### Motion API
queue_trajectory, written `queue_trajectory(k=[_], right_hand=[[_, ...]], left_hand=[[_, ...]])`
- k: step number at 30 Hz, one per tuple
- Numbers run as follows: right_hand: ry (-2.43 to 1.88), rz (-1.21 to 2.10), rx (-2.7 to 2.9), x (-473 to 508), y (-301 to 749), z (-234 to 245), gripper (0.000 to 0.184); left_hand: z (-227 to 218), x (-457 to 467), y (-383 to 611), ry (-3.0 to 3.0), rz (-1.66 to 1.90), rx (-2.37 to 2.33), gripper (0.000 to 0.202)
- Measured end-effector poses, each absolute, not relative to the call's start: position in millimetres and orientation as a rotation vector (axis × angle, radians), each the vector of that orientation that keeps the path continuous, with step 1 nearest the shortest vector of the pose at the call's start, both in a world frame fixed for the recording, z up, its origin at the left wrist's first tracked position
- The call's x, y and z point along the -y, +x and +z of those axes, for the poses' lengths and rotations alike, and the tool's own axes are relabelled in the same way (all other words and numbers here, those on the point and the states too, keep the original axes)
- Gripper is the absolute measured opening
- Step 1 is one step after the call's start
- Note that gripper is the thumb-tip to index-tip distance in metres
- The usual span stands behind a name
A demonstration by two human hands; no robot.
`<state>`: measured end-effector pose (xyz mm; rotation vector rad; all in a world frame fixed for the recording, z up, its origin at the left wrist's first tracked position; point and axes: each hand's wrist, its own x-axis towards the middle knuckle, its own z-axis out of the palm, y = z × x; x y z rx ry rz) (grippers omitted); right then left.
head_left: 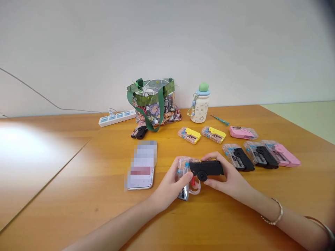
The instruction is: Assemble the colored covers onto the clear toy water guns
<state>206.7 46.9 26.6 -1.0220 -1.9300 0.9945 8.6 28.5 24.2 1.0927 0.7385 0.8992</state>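
Note:
A folding toy gun (195,174) with a clear body, blue parts inside, a red trigger and a black hinged section is held above the table. My left hand (174,179) grips its clear body, with the thumb near the round black hinge. Around the black section, my right hand (225,174) has its fingers on the top and its thumb below. The trigger guard, a clear loop, hangs beneath the hinge. Parts of the clear body are hidden behind my left fingers.
Similar toy guns lie folded to the right: black (243,158), pink (242,132) and yellow (192,135). A small black-and-clear one (139,132) sits behind a phone (141,167). Further back are a power strip (117,118), bag (154,108), bottle (200,108) and screwdriver (221,120).

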Motion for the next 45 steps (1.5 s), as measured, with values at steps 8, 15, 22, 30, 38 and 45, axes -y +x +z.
queue_trajectory(k=[8,15,22,30,38,45], right_hand=[[-1.031,1.31,1.728,-45,197,22,0.035],[-1.001,1.367,1.701,-42,195,27,0.019],[-0.952,1.728,1.522,-39,195,23,0.026],[-1.008,1.482,1.575,-36,193,32,0.034],[-1.11,0.455,2.011,-44,206,28,0.049],[-0.973,0.339,2.205,-42,209,28,0.036]], left_hand=[[29,-24,10,1.1,0.85,-0.783,0.041],[28,-24,11,1.195,0.853,-0.815,0.038],[29,-24,10,1.211,0.809,-0.853,0.037],[35,-21,13,1.161,0.797,-0.783,0.05],[34,-20,17,1.195,0.857,-0.844,0.045],[33,-21,17,1.201,0.835,-0.84,0.035]])
